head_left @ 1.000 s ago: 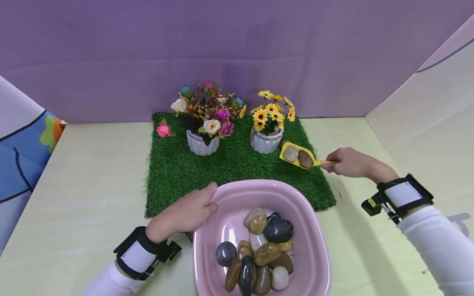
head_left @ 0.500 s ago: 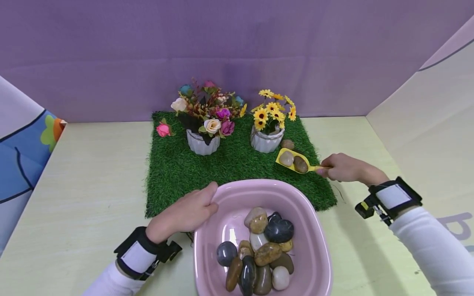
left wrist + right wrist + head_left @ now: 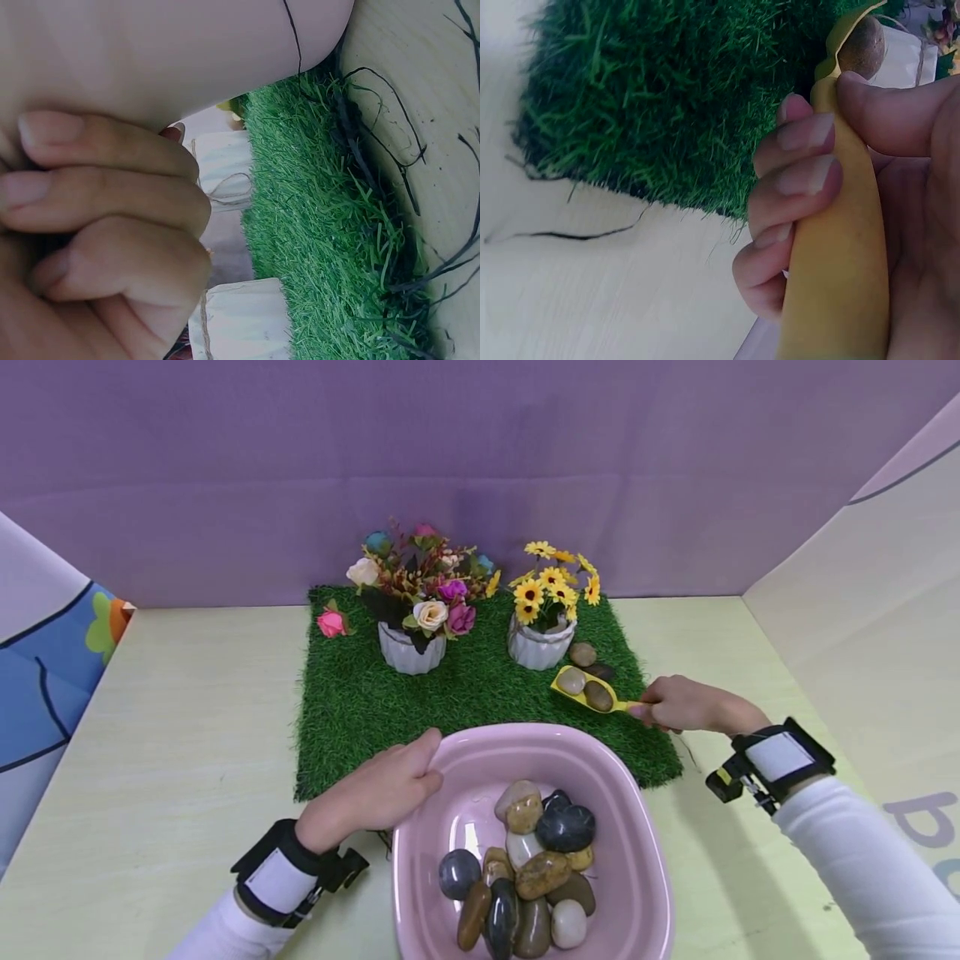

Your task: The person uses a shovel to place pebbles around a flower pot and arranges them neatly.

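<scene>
My right hand grips the handle of a yellow scoop, its fingers wrapped round the handle in the right wrist view. The scoop carries a pale stone and a brown stone over the artificial grass mat. Behind it, a tan stone and a dark stone lie on the grass. At the near side, my left hand holds the upper left rim of a pink basin, fingers curled under it. Several smooth stones are heaped inside.
A white pot of mixed flowers and a white pot of yellow flowers stand at the back of the mat. One pink flower lies at its left. A purple backdrop rises behind the table.
My right hand has moved the loaded scoop left and nearer the basin. The tan and dark stones behind it have come into view. My left hand and the basin have stayed put.
</scene>
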Tool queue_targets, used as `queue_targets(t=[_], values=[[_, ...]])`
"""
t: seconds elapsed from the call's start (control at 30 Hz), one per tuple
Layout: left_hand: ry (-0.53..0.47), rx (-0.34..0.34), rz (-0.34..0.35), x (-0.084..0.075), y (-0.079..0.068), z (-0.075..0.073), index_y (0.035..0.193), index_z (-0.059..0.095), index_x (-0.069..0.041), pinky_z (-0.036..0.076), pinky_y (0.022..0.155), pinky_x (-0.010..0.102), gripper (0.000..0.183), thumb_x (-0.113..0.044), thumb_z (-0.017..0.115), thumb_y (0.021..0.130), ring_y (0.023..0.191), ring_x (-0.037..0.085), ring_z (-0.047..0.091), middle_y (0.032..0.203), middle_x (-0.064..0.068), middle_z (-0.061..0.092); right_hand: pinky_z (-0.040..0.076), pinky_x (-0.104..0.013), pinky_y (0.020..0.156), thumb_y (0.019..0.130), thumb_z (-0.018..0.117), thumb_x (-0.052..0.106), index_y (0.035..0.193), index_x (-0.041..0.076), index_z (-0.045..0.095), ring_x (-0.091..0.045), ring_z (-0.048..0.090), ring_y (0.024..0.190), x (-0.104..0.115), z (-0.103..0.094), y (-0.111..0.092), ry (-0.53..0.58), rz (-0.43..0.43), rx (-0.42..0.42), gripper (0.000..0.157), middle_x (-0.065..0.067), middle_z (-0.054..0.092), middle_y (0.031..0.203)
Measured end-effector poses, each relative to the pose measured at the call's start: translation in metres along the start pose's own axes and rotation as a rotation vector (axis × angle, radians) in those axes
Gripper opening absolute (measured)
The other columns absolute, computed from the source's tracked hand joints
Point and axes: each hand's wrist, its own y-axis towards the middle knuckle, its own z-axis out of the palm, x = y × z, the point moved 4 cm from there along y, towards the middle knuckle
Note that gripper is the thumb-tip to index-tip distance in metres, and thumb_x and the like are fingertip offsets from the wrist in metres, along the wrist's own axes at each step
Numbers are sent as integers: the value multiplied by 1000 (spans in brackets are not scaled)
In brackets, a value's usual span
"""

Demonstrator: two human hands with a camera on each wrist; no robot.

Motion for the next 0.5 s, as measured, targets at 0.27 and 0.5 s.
queue_targets(t=[0.27, 0.5], values=[[6, -4, 4, 0, 0, -1, 96, 41, -6, 55, 44, 26, 4, -9, 43, 97, 51, 8, 62, 73, 8, 50, 38, -27, 56, 102, 42, 23, 68, 5, 54, -11, 38, 48, 3, 5, 3, 61, 20, 75, 41, 3, 40, 53], [9, -3, 9, 0, 0, 0, 97, 41, -5, 54, 43, 26, 5, -10, 43, 97, 51, 8, 62, 73, 8, 50, 37, -26, 55, 103, 40, 24, 65, 8, 49, -11, 35, 46, 0, 7, 6, 119, 22, 123, 43, 4, 38, 52]])
